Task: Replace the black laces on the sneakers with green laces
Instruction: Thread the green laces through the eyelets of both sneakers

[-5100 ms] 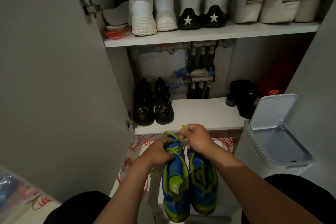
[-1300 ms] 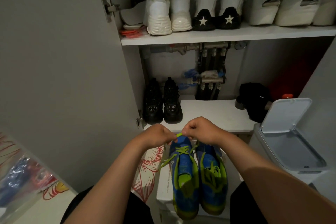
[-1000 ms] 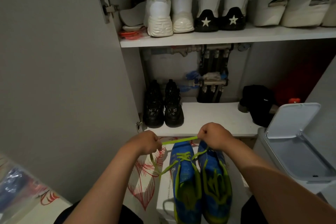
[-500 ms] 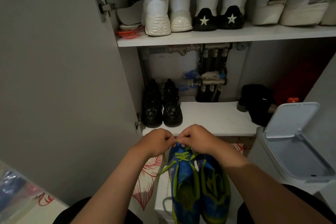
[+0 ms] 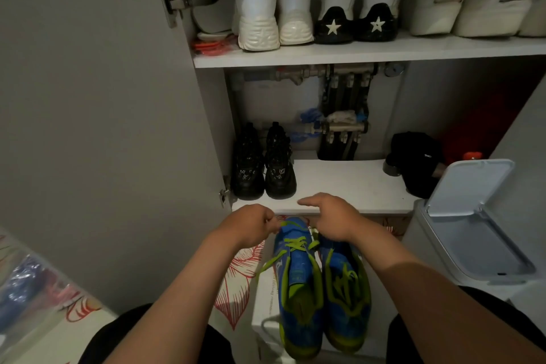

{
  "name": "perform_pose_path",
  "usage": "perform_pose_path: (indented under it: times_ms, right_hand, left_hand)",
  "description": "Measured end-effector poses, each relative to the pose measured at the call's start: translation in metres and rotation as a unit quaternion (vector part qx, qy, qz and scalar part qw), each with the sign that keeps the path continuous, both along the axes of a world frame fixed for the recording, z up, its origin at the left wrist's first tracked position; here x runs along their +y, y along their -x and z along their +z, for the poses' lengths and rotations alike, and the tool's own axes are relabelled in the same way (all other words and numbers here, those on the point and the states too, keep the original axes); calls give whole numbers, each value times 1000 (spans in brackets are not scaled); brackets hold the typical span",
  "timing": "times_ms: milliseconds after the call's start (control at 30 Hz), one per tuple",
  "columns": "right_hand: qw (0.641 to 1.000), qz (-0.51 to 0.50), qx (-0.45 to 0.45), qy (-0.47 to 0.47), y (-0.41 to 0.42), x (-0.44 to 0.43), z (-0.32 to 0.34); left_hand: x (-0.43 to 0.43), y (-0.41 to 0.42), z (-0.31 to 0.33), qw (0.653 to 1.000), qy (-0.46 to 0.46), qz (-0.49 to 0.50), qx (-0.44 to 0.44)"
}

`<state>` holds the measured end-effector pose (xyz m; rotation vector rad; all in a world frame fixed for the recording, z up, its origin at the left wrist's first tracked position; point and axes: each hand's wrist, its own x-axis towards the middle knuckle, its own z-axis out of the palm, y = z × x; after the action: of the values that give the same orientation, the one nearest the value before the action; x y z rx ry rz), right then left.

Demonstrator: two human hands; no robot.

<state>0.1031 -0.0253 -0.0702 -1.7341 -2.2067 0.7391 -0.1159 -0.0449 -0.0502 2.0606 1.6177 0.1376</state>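
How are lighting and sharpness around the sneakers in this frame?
Head view: dim overall, deep shadow in the cupboard's lower right; blue sneakers and green lace are legible; plastic bag at lower left is blurred; wide-angle lens tilts the cupboard door.

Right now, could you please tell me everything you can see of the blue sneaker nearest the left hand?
The blue sneaker has lime-green lining and trim, seemingly synthetic. It lies lengthwise on a white box, opening up, pressed against its twin. Green laces cross its far end, one loose end trailing down its side; the left hand pinches them there.
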Motion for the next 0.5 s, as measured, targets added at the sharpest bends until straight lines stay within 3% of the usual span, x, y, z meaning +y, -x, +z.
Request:
perform_pose_path:
  times_ms: [67, 133, 433, 500]
  right_hand:
    - [992, 27, 115, 38, 9, -5, 5]
    - [981, 51, 168, 79, 14, -9, 8]
    - [996, 20, 87, 21, 5, -9, 14]
    - [993, 30, 108, 38, 11, -11, 11]
  left_hand:
    - [-4, -11, -1, 1000, -20, -16, -11]
    - [-7, -18, -1, 998, -42, -36, -7]
    - [-6, -16, -5, 998, -38, 7, -45]
    - [-7, -19, -5, 999, -22, 3, -45]
